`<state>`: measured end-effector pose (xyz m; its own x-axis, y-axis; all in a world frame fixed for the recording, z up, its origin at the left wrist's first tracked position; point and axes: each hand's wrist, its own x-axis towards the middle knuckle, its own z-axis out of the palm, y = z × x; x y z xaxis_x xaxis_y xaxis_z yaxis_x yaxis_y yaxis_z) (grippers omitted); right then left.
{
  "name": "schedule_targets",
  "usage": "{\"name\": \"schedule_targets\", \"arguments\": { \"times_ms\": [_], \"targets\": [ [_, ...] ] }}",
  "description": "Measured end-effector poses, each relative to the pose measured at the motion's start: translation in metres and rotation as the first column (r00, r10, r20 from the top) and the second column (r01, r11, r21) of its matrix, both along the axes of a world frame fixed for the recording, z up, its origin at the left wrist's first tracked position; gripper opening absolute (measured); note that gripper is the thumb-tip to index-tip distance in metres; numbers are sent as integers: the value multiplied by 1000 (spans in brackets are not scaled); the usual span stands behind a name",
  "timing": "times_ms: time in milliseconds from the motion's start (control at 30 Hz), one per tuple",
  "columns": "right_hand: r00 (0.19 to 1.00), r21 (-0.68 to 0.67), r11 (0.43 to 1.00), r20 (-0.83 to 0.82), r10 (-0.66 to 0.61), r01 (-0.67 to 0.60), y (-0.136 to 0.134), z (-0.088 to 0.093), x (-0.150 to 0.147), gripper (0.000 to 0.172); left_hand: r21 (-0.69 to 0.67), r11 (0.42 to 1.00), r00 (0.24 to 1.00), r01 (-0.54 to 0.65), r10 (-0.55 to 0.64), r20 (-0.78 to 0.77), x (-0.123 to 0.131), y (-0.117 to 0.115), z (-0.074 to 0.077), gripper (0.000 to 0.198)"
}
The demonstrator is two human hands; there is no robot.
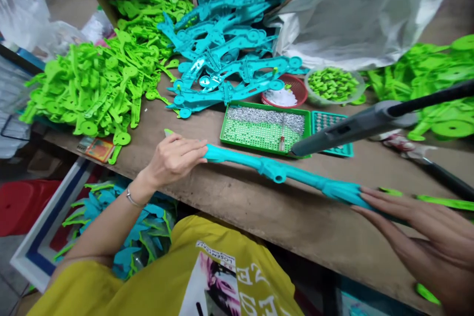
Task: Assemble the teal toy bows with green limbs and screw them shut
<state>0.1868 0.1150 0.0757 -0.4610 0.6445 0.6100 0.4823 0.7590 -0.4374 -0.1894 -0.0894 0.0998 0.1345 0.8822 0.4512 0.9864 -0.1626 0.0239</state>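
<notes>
A long teal moulded plastic piece [285, 170] lies across the wooden workbench [259, 207] near its front edge. My left hand [172, 160] grips its near-left end, and a lime-green tip [169, 132] shows beyond my fingers. My right hand [418, 232] holds the far end, with the fingers spread over it. A grey tool with a black handle [355, 126] points down towards the piece, its nozzle just above and behind it. A silver bracelet [130, 198] circles my left wrist.
Large piles of lime-green [92, 84] and teal [222, 44] plastic parts cover the bench's back. A green tray of silver studs [262, 128], a teal tray [329, 128], a red basket [285, 91] and a bowl of green pieces [333, 84] stand behind my hands. A bin of parts [137, 227] sits below.
</notes>
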Motion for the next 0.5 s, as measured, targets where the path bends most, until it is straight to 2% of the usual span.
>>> {"name": "schedule_targets", "arguments": {
  "times_ms": [67, 100, 167, 267, 333, 400, 500],
  "targets": [
    [988, 36, 992, 101, 119, -123, -11, -5, 9, 21, -14, 1000, 1000, 11, -11, 12, 8, -9, 1, 13],
    [983, 58, 987, 122, 139, -147, -18, -9, 14, 24, -48, 999, 1000, -2, 2, 14, 15, -12, 1, 13],
    [988, 91, 989, 115, 107, -118, -34, -22, 20, 21, -176, 982, 998, -62, 65, 10, 30, -16, -1, 21],
    [989, 121, 990, 140, 54, -71, -58, -47, 26, 16, -350, 931, 994, -99, 112, 19, 54, -4, -17, 66],
    [991, 113, 994, 135, -3, -12, -70, -63, 29, 19, -424, 903, 994, -73, 100, 42, 67, 14, -35, 84],
    [989, 54, 996, 130, -72, 65, -79, -74, 32, 23, -491, 871, 994, -25, 75, 82, 74, 31, -55, 70],
    [983, -148, 972, 10, -182, 181, -83, -84, 37, 30, -520, 854, 997, 8, 35, 72, 72, 46, -71, 25]
  ]
}}
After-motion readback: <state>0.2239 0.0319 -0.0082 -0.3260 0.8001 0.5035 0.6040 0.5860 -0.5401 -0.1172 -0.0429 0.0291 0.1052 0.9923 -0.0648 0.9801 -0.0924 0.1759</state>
